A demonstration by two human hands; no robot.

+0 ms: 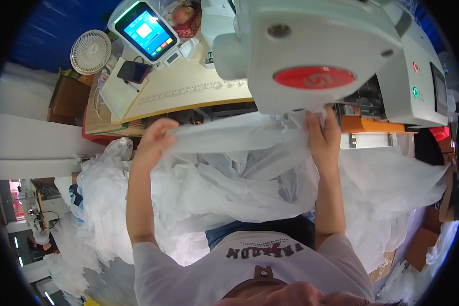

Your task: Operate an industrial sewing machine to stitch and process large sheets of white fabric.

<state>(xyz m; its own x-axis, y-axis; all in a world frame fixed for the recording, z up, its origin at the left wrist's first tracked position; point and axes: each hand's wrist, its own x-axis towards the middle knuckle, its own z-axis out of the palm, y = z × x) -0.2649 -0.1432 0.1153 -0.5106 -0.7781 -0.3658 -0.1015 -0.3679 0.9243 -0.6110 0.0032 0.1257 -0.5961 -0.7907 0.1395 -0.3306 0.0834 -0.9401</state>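
A length of white sheer fabric point(229, 133) is stretched sideways along the front edge of the sewing table. My left hand point(154, 140), slightly blurred, has its fingers curled at the fabric's left end. At the other end, my right hand point(325, 137) grips the fabric just under the head of a large white sewing machine point(311, 46). Between my forearms more of this sheer cloth hangs in loose folds down to my lap. The machine head hides the needle area.
On the cream tabletop point(199, 97) lies a printed ruler strip. A lit control screen point(145, 30), a phone point(133, 71) and a small white fan point(90, 52) stand at the back left. An orange machine part point(372, 124) sits right of my right hand. White fabric heaps point(104, 188) lie on both sides.
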